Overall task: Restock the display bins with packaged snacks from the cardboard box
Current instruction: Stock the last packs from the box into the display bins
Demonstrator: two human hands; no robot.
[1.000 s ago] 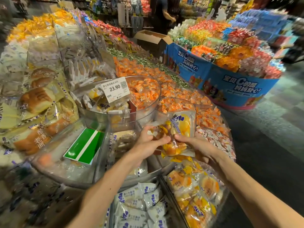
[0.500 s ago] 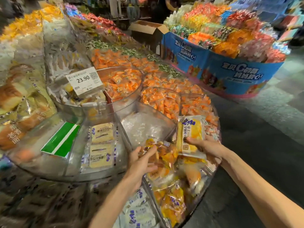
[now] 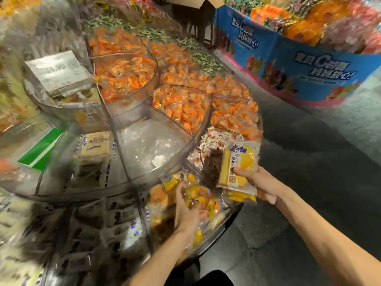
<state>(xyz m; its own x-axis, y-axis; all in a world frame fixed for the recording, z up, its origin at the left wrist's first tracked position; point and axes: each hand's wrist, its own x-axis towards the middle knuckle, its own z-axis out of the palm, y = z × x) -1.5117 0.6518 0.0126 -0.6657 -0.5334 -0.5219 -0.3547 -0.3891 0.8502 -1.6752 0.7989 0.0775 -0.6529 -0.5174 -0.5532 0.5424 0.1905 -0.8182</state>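
With the right hand (image 3: 261,185), pinches a yellow snack packet (image 3: 239,164) by its lower edge, just above the front bin's pile of yellow packets (image 3: 198,196); with the left hand (image 3: 186,209), presses flat and open on that pile. Looks light, soft and slick-filmed, so better held by a sealed edge than squeezed across the cake. Faces a clear bin (image 3: 148,145) of loose film behind, orange sweets (image 3: 181,106) beyond, cardboard box (image 3: 206,3) far back, with only the left hand itself in the way.
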